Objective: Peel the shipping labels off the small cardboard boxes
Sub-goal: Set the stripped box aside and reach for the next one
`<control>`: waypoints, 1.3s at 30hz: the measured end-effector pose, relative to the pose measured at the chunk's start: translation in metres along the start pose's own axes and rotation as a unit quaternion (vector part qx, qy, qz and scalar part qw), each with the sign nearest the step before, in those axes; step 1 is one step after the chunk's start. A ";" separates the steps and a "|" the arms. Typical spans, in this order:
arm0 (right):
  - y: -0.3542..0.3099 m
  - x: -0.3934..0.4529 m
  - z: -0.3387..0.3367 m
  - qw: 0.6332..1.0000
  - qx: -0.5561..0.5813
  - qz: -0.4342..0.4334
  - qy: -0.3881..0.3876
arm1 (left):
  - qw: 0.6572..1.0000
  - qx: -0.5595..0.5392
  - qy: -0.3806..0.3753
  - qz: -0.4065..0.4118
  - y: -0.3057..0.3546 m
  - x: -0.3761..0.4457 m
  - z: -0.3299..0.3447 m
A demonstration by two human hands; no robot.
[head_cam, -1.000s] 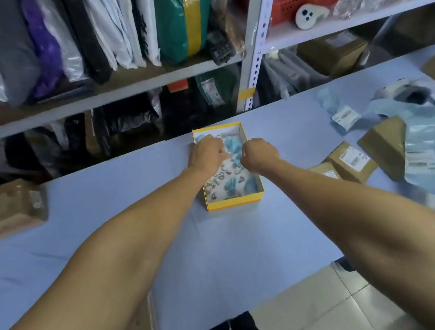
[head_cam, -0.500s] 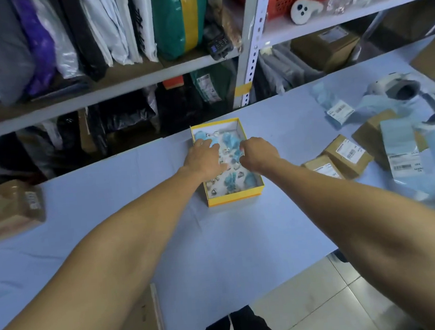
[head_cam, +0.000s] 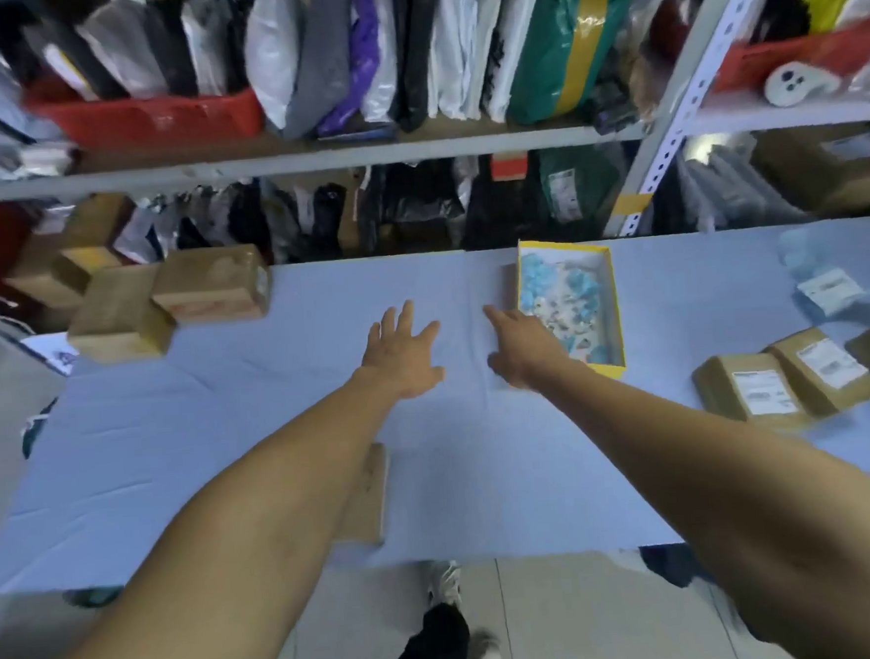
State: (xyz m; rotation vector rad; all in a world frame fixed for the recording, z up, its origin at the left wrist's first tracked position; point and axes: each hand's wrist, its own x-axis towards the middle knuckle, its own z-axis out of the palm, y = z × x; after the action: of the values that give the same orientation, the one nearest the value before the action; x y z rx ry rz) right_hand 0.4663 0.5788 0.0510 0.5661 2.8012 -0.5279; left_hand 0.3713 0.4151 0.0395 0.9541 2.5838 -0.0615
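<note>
Both your hands are flat over the blue desk, holding nothing.

Your left hand has its fingers spread apart, and your right hand is stretched out loose just beside the yellow tray. That tray's long side runs away from you toward the shelf. Two labelled boxes sit side by side at the right, labels facing up. Three plain boxes cluster far left, blurry.
</note>
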 end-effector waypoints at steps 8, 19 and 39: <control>-0.077 -0.058 0.083 0.991 0.003 -0.075 -0.113 | 0.984 -0.111 -0.076 -0.120 -0.077 -0.121 0.067; -0.150 -0.104 0.174 0.973 0.036 -0.060 -0.218 | 0.968 -0.224 -0.108 -0.035 -0.122 -0.154 0.157; -0.242 0.080 0.073 0.995 0.080 -0.035 -0.041 | 0.975 -0.212 0.060 -0.001 -0.235 -0.004 0.009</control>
State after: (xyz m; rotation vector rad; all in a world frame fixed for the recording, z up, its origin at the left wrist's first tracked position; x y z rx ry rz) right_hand 0.3060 0.3687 0.0336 0.4670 2.7249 -0.7775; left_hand 0.2284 0.2303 0.0111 0.8124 2.5506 0.5420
